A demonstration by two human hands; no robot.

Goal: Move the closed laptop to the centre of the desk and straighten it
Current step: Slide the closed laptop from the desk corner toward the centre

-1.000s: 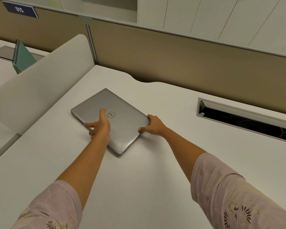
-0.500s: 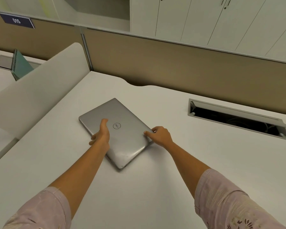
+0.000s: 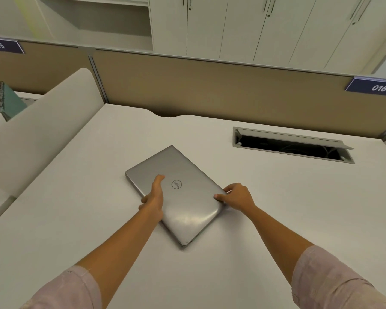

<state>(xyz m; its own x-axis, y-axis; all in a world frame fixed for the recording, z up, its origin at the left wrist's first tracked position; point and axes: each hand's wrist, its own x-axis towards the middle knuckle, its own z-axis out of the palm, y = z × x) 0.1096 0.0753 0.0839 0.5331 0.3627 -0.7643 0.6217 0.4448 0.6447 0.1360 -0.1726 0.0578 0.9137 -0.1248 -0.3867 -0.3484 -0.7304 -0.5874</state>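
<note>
On the silver Dell laptop (image 3: 183,192), both hands are at work. The left hand (image 3: 154,201) clasps the laptop's left long edge: its thumb lies flat on the lid just left of the round logo, and its fingers curl down past the edge, their tips hidden. The right hand (image 3: 237,196) grips the laptop's right long edge near the corner closest to the person, thumb pressed on the lid and fingers wrapped around the side. Both forearms are bare, and pale pink patterned sleeves (image 3: 334,286) show at the bottom corners of the view.

The laptop is closed and lies flat on the white desk (image 3: 276,219), roughly midway across it but skewed, with one corner pointing towards the person and the opposite corner pointing away and to the left. Its lid shows a soft glare near the closest corner.

Right of the laptop and farther back, well apart from it, an open cable slot (image 3: 292,144) is set into the desk, with dark cables inside. Behind the laptop runs a tan partition (image 3: 210,90), and on its right end is a blue tag reading 016 (image 3: 374,86). Left of the laptop stands a white curved divider (image 3: 42,130), and beyond that a green spiral notebook (image 3: 10,101) leans upright. White cabinets (image 3: 254,25) rise behind the partition.
</note>
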